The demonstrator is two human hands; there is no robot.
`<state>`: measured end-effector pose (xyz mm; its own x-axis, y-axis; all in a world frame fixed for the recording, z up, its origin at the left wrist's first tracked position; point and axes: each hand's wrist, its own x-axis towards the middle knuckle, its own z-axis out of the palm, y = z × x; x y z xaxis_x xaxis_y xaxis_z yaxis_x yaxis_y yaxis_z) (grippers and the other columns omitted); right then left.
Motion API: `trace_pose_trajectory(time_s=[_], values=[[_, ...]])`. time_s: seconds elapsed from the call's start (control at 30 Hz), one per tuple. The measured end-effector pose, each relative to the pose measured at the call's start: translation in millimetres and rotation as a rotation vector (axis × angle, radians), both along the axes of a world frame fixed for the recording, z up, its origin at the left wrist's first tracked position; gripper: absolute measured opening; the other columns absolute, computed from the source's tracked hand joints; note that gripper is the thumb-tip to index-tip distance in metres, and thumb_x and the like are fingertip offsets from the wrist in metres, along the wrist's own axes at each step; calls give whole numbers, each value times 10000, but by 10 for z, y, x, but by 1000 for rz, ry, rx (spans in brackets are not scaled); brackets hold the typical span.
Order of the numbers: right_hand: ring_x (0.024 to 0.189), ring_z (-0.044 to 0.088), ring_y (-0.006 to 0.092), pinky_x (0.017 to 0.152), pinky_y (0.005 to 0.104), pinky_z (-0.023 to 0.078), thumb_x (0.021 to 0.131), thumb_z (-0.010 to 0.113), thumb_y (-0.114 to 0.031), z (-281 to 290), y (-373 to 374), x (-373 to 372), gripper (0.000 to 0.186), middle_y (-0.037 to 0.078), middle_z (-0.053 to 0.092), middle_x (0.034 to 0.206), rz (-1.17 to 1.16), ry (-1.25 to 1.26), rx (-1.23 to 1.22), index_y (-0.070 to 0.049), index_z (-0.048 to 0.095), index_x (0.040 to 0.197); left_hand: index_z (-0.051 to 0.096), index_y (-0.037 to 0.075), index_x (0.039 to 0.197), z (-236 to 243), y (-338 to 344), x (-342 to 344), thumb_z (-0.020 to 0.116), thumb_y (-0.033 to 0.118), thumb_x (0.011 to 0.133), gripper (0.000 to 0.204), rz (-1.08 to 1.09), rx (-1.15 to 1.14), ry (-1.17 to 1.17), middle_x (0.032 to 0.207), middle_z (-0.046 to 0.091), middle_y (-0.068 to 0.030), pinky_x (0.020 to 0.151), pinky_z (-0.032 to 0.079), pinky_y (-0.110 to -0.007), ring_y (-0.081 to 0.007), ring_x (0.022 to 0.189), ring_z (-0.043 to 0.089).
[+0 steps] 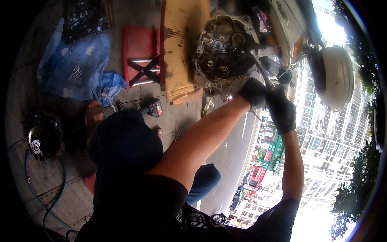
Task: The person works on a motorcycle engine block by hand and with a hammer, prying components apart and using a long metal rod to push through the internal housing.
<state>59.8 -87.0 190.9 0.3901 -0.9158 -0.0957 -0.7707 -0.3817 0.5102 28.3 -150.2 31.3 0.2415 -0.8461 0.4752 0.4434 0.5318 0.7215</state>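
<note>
We see both hands in dark gloves, close together toward the far right. The right hand [281, 109] is closed around the near end of a metal bar [263, 72], which slants up from the glove toward the right edge of the opened engine casing [223, 52]. The left hand [254, 93] is curled just beside it; we cannot tell exactly what its fingers grip, though a thin rod [256, 115] shows below that glove.

The casing is at the far centre, its round cavity facing us with gears and bolt holes in sight. White vehicle bodywork [285, 30] lies just to its right. On its left we find a worn cardboard sheet [181, 52], with a red stand [139, 42] beyond it.

Farther left, several slim metal pieces [75, 73] lie on a blue plastic sheet [90, 60], and a dark tray [86, 20] sits beyond. Nearer to us, a power tool [154, 108] rests on the paving [171, 117], and a round metal part [37, 141] lies at the left beside a blue hose [64, 181].
</note>
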Motion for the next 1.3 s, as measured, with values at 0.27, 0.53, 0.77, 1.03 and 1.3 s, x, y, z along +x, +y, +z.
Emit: trace_pose_trajectory(time_s=[0.27, 0.53, 0.77, 1.03, 1.3], values=[[683, 629, 357, 538, 423, 494, 914, 611, -233, -12, 23, -8, 117, 109, 643, 790, 55, 57, 7, -121, 576, 922, 681, 117, 778, 87, 78, 190, 588, 401, 833, 304, -84, 48, -153, 815, 673, -113, 678, 497, -354, -287, 787, 658], [693, 631, 353, 541, 423, 490, 913, 612, -201, -18, 70, -46, 106, 117, 629, 779, 118, 35, -17, -107, 565, 924, 684, 124, 779, 61, 28, 146, 580, 414, 818, 311, -106, 53, -245, 823, 677, -119, 689, 504, -373, -307, 803, 659], [676, 622, 359, 547, 419, 488, 903, 622, -195, 18, -12, -19, 100, 121, 628, 764, 108, 88, 19, -109, 574, 923, 682, 105, 805, 46, 21, 85, 607, 440, 794, 344, -139, 42, -273, 826, 677, -123, 706, 507, -367, -303, 828, 660], [617, 636, 333, 496, 405, 501, 914, 608, -237, -8, 304, 9, 127, 140, 622, 693, 126, 162, 77, -114, 578, 924, 701, 106, 708, 13, -71, -80, 633, 241, 708, 151, 125, -102, -537, 681, 647, -102, 601, 492, -392, -276, 632, 638], [614, 639, 324, 487, 398, 503, 911, 609, -236, -100, 333, -44, 142, 132, 638, 747, 209, 239, 107, -117, 604, 988, 740, 112, 730, 12, -59, 13, 614, 222, 728, 167, 103, -7, -612, 717, 682, -107, 598, 508, -401, -285, 680, 673]])
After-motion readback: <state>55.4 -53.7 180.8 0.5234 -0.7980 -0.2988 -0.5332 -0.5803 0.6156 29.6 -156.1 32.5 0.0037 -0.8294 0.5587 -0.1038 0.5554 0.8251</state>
